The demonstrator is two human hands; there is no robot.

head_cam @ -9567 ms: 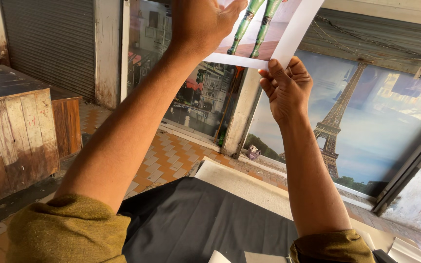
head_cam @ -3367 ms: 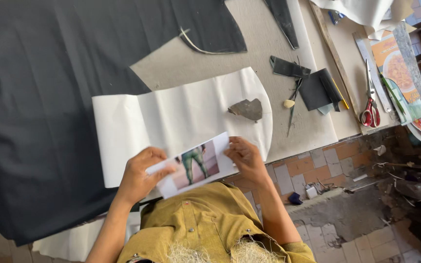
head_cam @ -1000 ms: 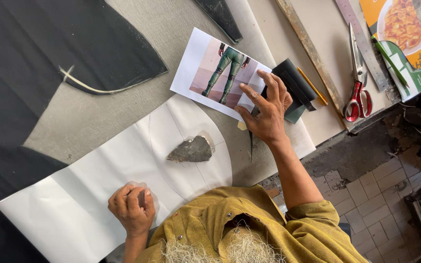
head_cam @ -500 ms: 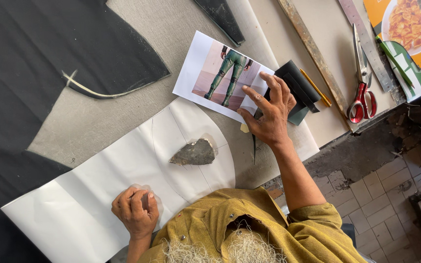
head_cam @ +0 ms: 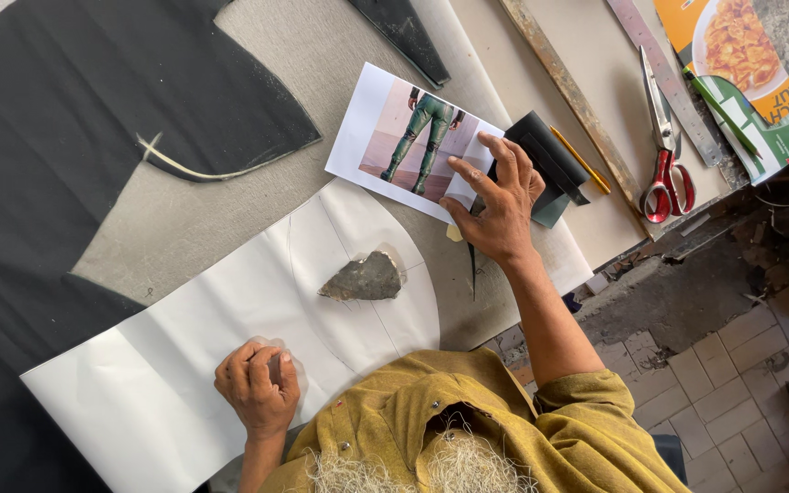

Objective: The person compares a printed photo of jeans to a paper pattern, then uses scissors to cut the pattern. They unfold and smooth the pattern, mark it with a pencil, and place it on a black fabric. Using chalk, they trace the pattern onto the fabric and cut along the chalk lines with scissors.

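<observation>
A printed photo [head_cam: 410,137] of a person's legs in green trousers lies on the grey table cover. My right hand [head_cam: 501,208] rests on its near corner with fingers spread, pressing it flat. My left hand [head_cam: 257,387] is curled into a fist on the near edge of a large white paper sheet [head_cam: 175,347] with a curved pencil line. A grey stone [head_cam: 363,277] weighs the paper down between my hands. Under my right hand's fingertips sits a small folded black cloth piece [head_cam: 552,162].
Black fabric [head_cam: 57,146] covers the left of the table. To the right lie a yellow pencil [head_cam: 581,161], a wooden stick [head_cam: 573,96], red-handled scissors [head_cam: 663,169], a metal ruler [head_cam: 676,84] and a printed food picture [head_cam: 746,64]. The table edge drops to a tiled floor [head_cam: 705,365].
Seconds ago both hands held the photo near my chest. It now lies beyond the paper under my right hand, and my left hand has settled as a fist on the paper.
</observation>
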